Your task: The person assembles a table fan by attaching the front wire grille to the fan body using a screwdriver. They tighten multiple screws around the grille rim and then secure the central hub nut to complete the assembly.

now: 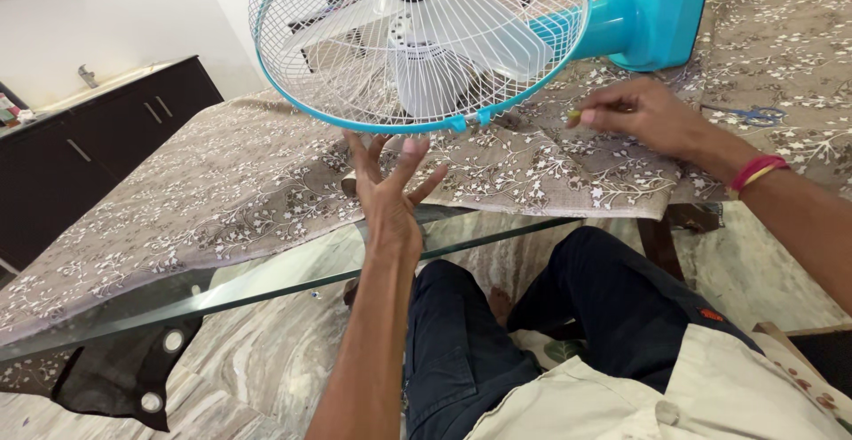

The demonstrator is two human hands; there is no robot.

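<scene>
Seated person at a glass-topped table (266, 285), seen from the head camera. A floral-patterned cloth (222, 200) covers most of the tabletop and leaves a strip of bare glass along the near edge. A table fan (417, 40) lies tilted on the cloth near the far edge: its white wire guard (497, 14), bound by a turquoise rim (355, 118), faces toward the near edge, and its white blades show through the wires; its turquoise stand (652, 9) lies toward the far right corner. The left hand (390, 187) is raised just below the lowest part of the rim, palm turned toward the fan, fingers spread open and holding nothing; the fingertips (414, 147) reach close to the rim, but contact cannot be told. The right hand (643, 116) hovers over the cloth to the right of the guard, thumb and forefinger pinched together on a small yellowish object (574, 118) too small to identify. A pink and yellow band (757, 172) circles the right wrist. Blue-handled scissors (754, 116) lie on the cloth near the right edge. A dark cabinet (80, 156) stands against the wall beyond the left edge.
</scene>
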